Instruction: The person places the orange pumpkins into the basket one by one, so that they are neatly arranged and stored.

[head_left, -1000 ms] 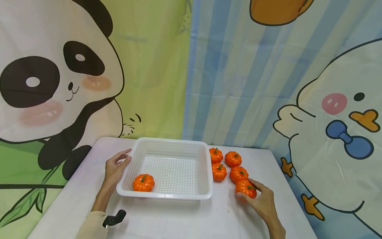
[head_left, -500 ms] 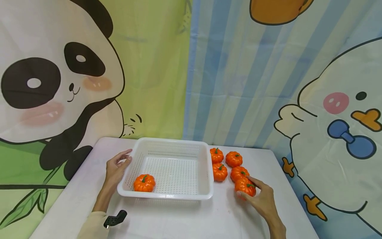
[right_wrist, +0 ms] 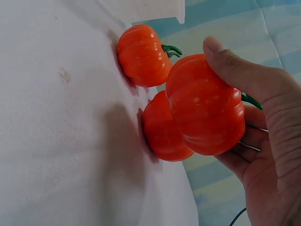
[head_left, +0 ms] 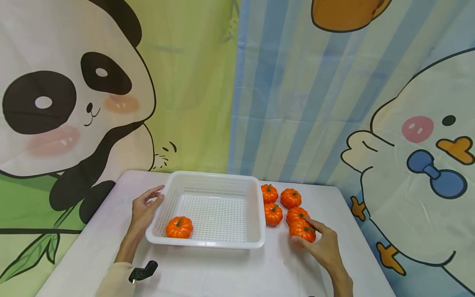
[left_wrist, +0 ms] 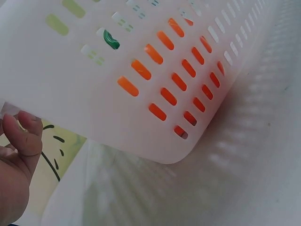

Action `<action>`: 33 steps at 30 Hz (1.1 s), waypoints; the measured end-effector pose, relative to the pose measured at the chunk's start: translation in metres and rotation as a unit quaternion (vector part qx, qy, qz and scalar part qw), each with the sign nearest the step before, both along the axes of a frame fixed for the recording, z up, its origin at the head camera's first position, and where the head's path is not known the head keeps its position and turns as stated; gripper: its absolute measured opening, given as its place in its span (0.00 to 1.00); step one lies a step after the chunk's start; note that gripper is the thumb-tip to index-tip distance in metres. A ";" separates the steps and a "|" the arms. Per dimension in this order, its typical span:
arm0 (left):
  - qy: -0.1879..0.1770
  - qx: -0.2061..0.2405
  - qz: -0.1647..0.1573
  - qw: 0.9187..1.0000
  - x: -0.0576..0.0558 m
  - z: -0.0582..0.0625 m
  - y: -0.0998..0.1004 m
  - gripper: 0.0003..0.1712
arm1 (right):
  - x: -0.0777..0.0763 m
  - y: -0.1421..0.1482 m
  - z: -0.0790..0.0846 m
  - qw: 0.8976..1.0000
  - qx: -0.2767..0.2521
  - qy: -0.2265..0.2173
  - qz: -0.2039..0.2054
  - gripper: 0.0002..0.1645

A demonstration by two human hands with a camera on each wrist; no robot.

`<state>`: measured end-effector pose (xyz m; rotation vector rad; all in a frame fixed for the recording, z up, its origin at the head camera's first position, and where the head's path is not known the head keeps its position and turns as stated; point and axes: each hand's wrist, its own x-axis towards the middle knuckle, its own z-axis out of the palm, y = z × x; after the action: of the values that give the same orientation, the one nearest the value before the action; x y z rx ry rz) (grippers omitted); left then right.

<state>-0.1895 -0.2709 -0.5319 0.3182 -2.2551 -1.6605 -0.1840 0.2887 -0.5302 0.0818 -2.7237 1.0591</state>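
Observation:
My right hand point(head_left: 326, 249) grips a small orange pumpkin point(right_wrist: 204, 106) with a green stem, thumb on one side and fingers on the other. In the head view this pumpkin point(head_left: 302, 231) overlaps another pumpkin point(head_left: 295, 214) just behind it. A shadow lies on the cloth apart from it in the right wrist view. My left hand point(head_left: 144, 210) rests its fingertips at the left rim of a white perforated plastic basket point(head_left: 205, 243). One pumpkin point(head_left: 179, 227) sits in the basket's near left corner; its orange skin shows through the slots in the left wrist view.
Two pumpkins point(head_left: 273, 214) point(head_left: 269, 193) stand close along the basket's right side, and another pumpkin point(head_left: 291, 198) is just right of them. A white cloth covers the table point(head_left: 222, 272). Behind it hangs a cartoon-printed curtain point(head_left: 193, 103).
My right hand and the gripped pumpkin have shifted slightly left, overlapping the pumpkin behind more. My left hand and the basket look the same, apart from a slight camera shift.

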 end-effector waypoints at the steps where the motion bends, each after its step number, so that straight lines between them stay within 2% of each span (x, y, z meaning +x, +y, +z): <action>1: -0.001 -0.001 0.000 1.000 0.000 0.000 0.000 0.27 | 0.000 0.000 0.000 1.000 0.001 0.002 0.000 0.53; 15: -0.002 -0.023 0.007 1.000 -0.002 -0.004 0.001 0.27 | 0.003 -0.006 0.006 1.000 0.001 0.008 0.006 0.52; 28: -0.002 -0.013 0.008 1.000 -0.001 -0.002 0.000 0.27 | 0.000 -0.015 0.010 1.000 0.004 0.020 0.016 0.52; 33: -0.004 -0.017 0.011 1.000 -0.001 -0.003 0.001 0.27 | -0.004 -0.020 0.012 0.999 -0.005 0.036 0.029 0.49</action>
<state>-0.1909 -0.2701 -0.5350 0.3416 -2.2744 -1.6106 -0.1878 0.2690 -0.5182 0.1960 -2.6662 1.0632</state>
